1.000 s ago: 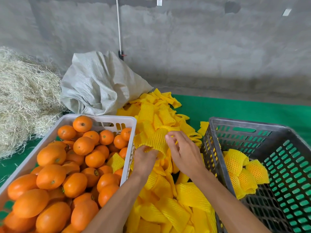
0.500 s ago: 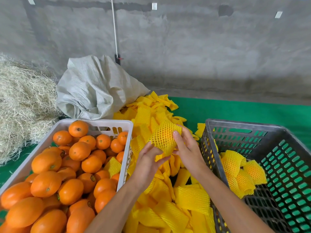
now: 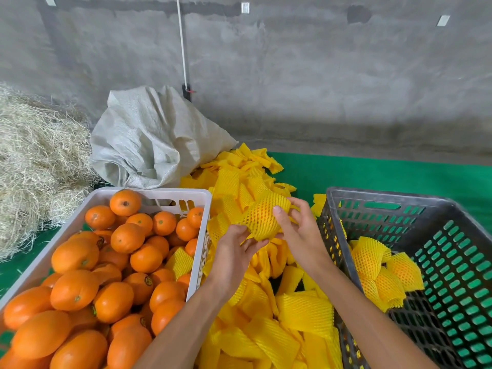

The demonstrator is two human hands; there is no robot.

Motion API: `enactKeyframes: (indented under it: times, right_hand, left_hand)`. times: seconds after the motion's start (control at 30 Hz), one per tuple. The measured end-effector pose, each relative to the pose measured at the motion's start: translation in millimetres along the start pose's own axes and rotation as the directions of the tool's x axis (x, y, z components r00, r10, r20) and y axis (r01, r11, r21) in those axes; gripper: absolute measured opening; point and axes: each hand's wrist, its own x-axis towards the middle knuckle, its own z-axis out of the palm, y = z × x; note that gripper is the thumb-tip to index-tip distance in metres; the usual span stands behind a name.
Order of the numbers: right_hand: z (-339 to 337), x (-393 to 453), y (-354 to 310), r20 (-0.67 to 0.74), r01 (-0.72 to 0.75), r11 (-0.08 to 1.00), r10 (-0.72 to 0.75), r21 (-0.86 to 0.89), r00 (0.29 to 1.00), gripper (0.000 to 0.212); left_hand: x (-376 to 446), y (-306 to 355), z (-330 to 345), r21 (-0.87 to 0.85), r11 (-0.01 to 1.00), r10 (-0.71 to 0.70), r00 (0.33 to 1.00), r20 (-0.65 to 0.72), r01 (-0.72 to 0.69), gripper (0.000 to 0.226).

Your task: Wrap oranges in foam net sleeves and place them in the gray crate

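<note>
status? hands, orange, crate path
Left hand and right hand both holding sleeved orange above sleeve pile. Gray crate holds wrapped oranges. Path clear.

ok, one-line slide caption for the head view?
Both hands, left and right, hold a net-sleeved orange over the sleeve pile, beside the gray crate.

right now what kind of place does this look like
Probably a fruit packing shed: a white crate heaped with loose oranges, a pile of yellow foam net sleeves, bare concrete wall and straw.
</note>
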Motion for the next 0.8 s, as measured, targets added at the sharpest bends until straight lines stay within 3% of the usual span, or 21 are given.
enactKeyframes:
  times: [0.1, 0.17, 0.23, 0.33, 0.4, 0.47, 0.53, 0.67, 0.73, 0.8]
  right_hand:
    - [-1.6, -2.2, -3.2, 0.01, 0.035, 0.999, -0.036, 0.029, 0.999, 0.071]
    - [-11.5, -1.4, -14.6, -0.082, 0.139, 0.97, -0.158, -0.197, 0.984, 0.078]
    - [-30.5, 4.5, -25.1, -0.195, 0.191, 0.825, -0.338, -0.531, 0.921, 0.082]
    - [-62.9, 9.8, -28.8, -0.345, 0.082, 0.648, -0.504, -0.757, 0.791, 0.077]
    - [-83.5, 9.0, -20.4, -0.418, -0.042, 0.591, -0.517, -0.806, 0.747, 0.067]
    - [-103.3, 8.1, -7.5, -0.508, -0.212, 0.585, -0.403, -0.783, 0.761, 0.064]
    - [-119.3, 6.9, 7.7, -0.557, -0.396, 0.547, -0.163, -0.738, 0.814, 0.066]
    - [-127.5, -1.5, 36.9, -0.491, -0.556, 0.427, 0.263, -0.713, 0.831, 0.063]
    - [-125.4, -2.5, 41.0, -0.458, -0.548, 0.457, 0.301, -0.7, 0.836, 0.056]
    - [-124.0, -1.1, 32.8, -0.463, -0.488, 0.517, 0.188, -0.703, 0.866, 0.048]
  left_hand:
    - [-0.4, 0.2, 3.9, -0.082, 0.994, -0.065, 0.998, 0.01, 0.066, 0.031]
    - [-1.9, -0.5, 7.1, 0.019, 0.995, -0.096, 0.995, 0.006, 0.096, 0.053]
    - [-1.5, -2.9, 8.9, 0.216, 0.972, -0.1, 0.995, 0.008, 0.096, 0.063]
    - [-0.6, -7.6, 9.4, 0.372, 0.924, -0.096, 0.995, -0.013, 0.094, 0.065]
    - [-0.8, -10.2, 8.6, 0.43, 0.9, -0.072, 0.997, -0.024, 0.075, 0.062]
    - [-0.8, -11.6, 6.7, 0.468, 0.882, -0.054, 0.998, -0.03, 0.062, 0.06]
    - [1.3, -13.0, 4.3, 0.484, 0.872, -0.057, 0.998, -0.038, 0.069, 0.061]
    - [5.7, -16.5, 0.7, 0.517, 0.847, -0.107, 0.992, -0.064, 0.125, 0.073]
    - [5.7, -17.0, -1.1, 0.526, 0.838, -0.124, 0.989, -0.076, 0.146, 0.074]
    - [6.3, -17.9, -3.3, 0.533, 0.833, -0.126, 0.989, -0.081, 0.15, 0.075]
